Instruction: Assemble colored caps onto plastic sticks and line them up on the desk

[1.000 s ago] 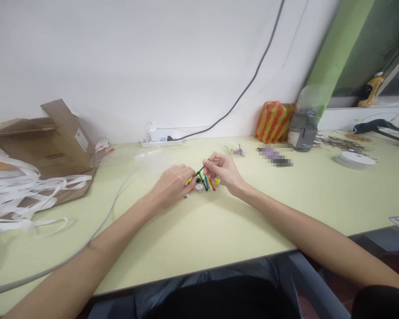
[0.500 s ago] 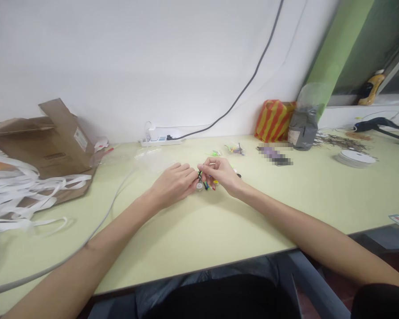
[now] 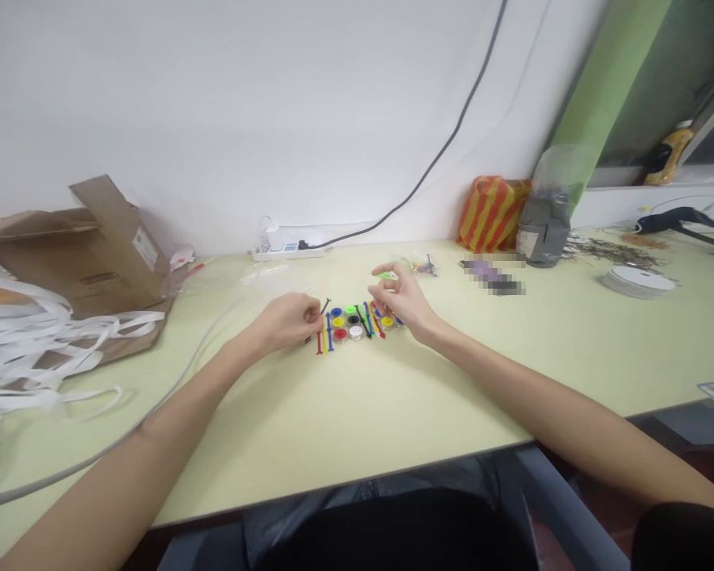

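My left hand (image 3: 294, 319) is closed in a pinch around a thin black stick (image 3: 326, 304), whose two ends stick out above and below the fingers. Just right of it, red, yellow and blue sticks (image 3: 329, 333) with widened ends lie side by side. Beside these sit several small round pieces (image 3: 340, 335) with coloured centres and clear rims. A second group of sticks (image 3: 369, 319) lies farther right. Over the right end of the row hovers my right hand (image 3: 401, 301), its index finger stretched out and apart from the others, partly covering more round pieces.
Small coloured bits (image 3: 424, 266) lie behind my right hand. At left stand a cardboard box (image 3: 119, 262) and white straps (image 3: 29, 341), with a grey cable (image 3: 178, 400) crossing the table. A power strip (image 3: 289, 254) rests by the wall; a white spool (image 3: 639, 281) lies at right.
My hands, close together before, have moved apart. The left hand has gone left with a black stick; the right hand's fingers have opened and lifted, uncovering the row of sticks and round pieces.
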The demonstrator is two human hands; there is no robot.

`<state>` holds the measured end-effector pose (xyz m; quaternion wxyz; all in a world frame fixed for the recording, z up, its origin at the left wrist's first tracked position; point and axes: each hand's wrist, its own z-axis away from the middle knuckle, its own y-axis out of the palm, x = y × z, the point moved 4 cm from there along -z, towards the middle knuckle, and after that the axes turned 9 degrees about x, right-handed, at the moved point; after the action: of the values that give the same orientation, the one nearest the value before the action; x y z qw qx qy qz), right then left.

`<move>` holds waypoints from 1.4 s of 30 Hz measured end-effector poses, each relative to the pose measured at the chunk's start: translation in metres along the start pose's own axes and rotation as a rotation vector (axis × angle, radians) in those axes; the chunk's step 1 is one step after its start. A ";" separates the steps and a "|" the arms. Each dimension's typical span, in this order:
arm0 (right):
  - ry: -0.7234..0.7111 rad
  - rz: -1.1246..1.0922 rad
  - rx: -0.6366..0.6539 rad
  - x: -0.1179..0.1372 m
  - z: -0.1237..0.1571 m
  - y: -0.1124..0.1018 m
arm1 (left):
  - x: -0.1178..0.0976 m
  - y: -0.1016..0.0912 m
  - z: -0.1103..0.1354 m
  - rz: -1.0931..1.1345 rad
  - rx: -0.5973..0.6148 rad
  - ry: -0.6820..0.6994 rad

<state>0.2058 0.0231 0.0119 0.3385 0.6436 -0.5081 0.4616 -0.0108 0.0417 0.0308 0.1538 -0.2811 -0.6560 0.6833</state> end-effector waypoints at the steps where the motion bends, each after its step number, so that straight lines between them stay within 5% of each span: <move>1: -0.005 0.006 0.011 0.000 0.000 0.001 | 0.001 0.001 0.000 0.011 0.006 -0.005; 27: -0.020 0.102 0.102 0.004 -0.003 0.006 | -0.014 0.012 0.002 0.243 0.194 -0.131; 42: -0.045 0.152 0.136 0.001 -0.004 0.006 | -0.008 0.017 -0.001 0.137 0.135 -0.138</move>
<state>0.1993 0.0251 0.0142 0.2464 0.6349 -0.5306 0.5047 -0.0009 0.0364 0.0155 0.0797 -0.2667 -0.5965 0.7528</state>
